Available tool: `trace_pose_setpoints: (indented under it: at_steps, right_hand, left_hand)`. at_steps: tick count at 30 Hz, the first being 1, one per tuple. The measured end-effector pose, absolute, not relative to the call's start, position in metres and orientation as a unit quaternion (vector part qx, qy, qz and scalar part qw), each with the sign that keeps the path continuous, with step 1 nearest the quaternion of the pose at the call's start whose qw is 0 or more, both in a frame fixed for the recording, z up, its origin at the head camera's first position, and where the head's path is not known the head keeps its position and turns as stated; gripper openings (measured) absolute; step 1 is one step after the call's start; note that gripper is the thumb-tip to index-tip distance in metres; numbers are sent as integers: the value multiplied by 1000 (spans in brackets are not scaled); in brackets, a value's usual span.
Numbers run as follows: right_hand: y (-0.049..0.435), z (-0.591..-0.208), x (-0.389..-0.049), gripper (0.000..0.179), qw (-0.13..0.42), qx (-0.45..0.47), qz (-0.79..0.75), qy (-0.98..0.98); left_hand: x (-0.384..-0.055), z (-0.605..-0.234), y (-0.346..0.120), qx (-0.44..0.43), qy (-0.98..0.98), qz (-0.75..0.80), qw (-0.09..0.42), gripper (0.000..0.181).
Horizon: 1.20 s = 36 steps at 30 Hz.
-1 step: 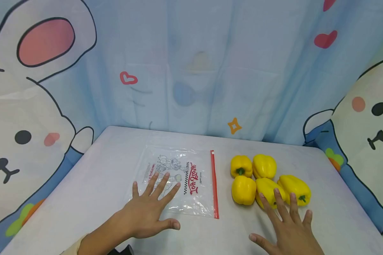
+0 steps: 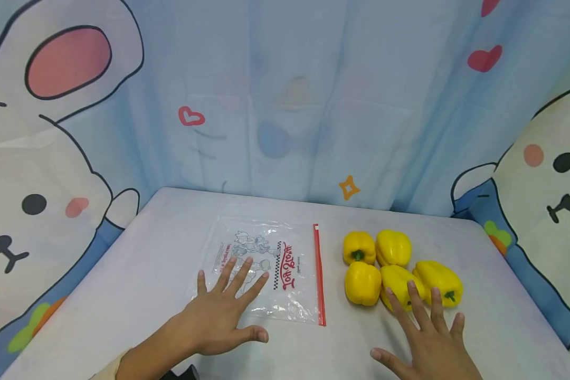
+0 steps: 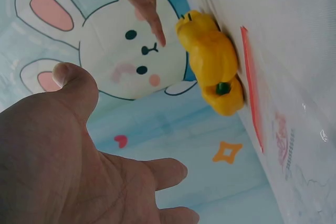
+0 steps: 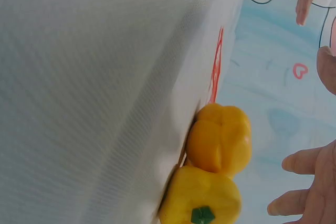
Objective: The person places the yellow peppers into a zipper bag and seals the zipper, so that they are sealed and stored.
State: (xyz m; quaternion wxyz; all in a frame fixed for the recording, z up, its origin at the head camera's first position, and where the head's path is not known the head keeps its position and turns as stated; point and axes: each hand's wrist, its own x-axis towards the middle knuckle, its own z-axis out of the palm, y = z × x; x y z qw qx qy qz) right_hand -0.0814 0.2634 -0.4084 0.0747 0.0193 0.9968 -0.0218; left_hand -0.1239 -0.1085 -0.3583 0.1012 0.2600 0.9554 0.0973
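Note:
My left hand (image 2: 223,316) hovers with spread, straight fingers over the near left part of a clear plastic zip bag (image 2: 296,303). The bag lies flat, with red print and a red zip strip (image 2: 320,274) along its right edge. Several yellow bell peppers (image 2: 394,248) sit grouped to the right of it. My right hand (image 2: 432,338), fingers also spread, is over the near side of the group; its fingertips overlap the nearest pepper (image 2: 401,282) in the head view. The right wrist view shows a gap between that hand (image 4: 315,182) and the peppers (image 4: 220,135). Both hands are bare, holding nothing.
A white-covered table (image 2: 138,285) bears everything. Behind it hangs a light blue curtain (image 2: 290,174) printed with cartoon animals, hearts and a star. At the bottom edge, by the left forearm, a small dark object (image 2: 187,373) pokes into view.

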Motion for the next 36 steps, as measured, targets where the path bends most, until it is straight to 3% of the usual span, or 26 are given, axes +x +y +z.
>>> trace_pose_setpoints:
  at_steps: [9,11,14,19,26,29,36]
  right_hand:
    - [260,-410,-74,113,40,-3,-34,999]
    - [256,-405,-73,104,39,-11,-53,998]
    - [249,-397,-75,81,89,-12,-119,989]
    - [231,-391,-88,46,175,-3,-249,953]
    - [211,-400,-108,38,151,-122,-342,919]
    - [206,-403,-116,36,153,-124,-387,901]
    - [197,-408,-131,42,175,-79,-434,880]
  left_hand:
    - [-125,-355,-104,274,953,86,100,88]
    - [-127,-354,-103,288,949,86,97,87]
    - [-132,-353,-98,314,940,104,83,82]
    - [-145,-351,-81,342,923,169,50,58]
    - [-178,-360,-47,344,899,267,47,23]
    - [-194,-367,-33,332,898,280,68,24]
    - [-230,-386,-7,292,902,285,142,48]
